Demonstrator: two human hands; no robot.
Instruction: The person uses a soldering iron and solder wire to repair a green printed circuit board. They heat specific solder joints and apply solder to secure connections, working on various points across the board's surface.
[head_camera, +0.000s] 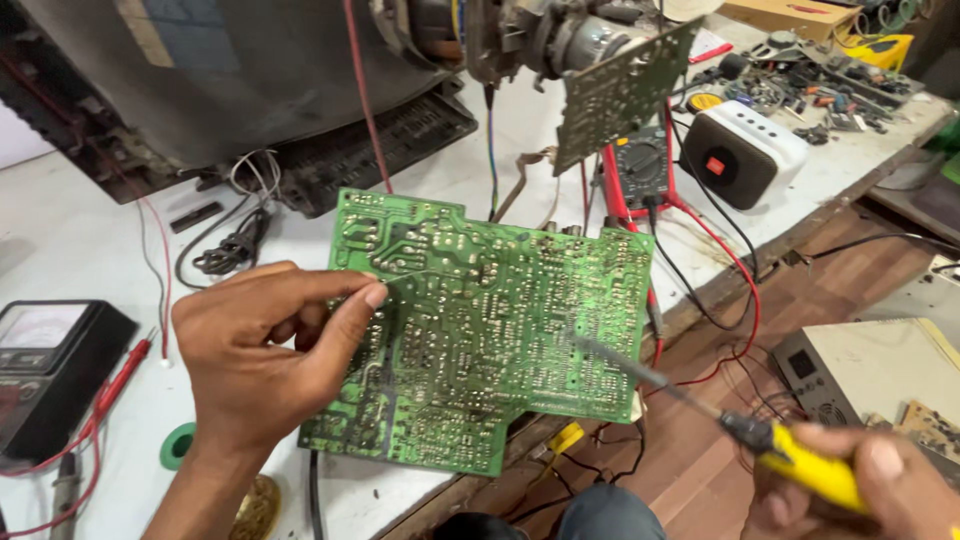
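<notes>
Two hands busy: left hand (255, 365) pinches solder wire (410, 275) at green circuit board (480, 330); right hand (870, 485) grips yellow soldering iron (700, 405), tip on board. Risk: shaky tip bridging crowded joints, fingers near heat

white workbench (80, 235), cluttered; wood-plank floor (700, 470) below; even, bright light

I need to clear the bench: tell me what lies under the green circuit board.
Under the green circuit board show black wires and a yellow piece at its lower edge, above the white bench. Whatever sits beneath its middle is covered.
</notes>
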